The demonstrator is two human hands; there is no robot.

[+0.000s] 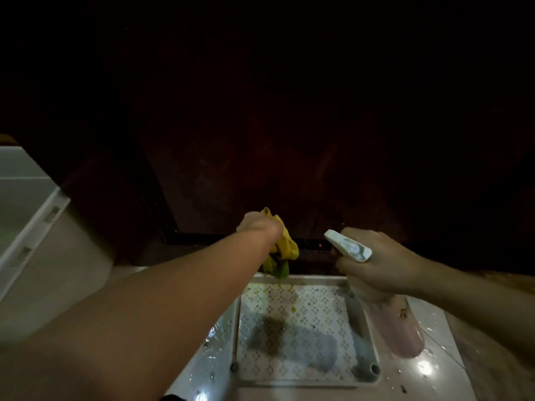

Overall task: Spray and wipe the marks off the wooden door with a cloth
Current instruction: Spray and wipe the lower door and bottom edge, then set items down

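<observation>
Looking down at the foot of the dark wooden door (289,169), I see both my bare arms reaching toward its lower edge. My left hand (259,225) is closed around a bunched yellow cloth (285,244) and holds it against the door just above the bottom rail; the cloth's loose end, greener at the tip, hangs down below my wrist. My fingers are curled tight into the fabric, so I cannot make out each one on its own.

My right hand (373,263) sits to the right of the cloth, near but apart from it, and grips a spray bottle (405,328) by its neck. The white trigger head (348,248) sticks out to the left above my knuckles, pointing toward the door's base, and the pale pink body hangs down toward me beneath my palm. Whether a finger is squeezing the trigger I cannot tell.

The door panel shows faint pale smears in its lower middle part, above the cloth. On the near side of the door lies a white square floor drain cover (301,325) with a perforated grid, darkened by a grey patch in its middle and dotted with yellowish bits along its far edge. The glossy floor tile (428,369) around it is wet and shines. At far left stands a white frame edge (31,227).
</observation>
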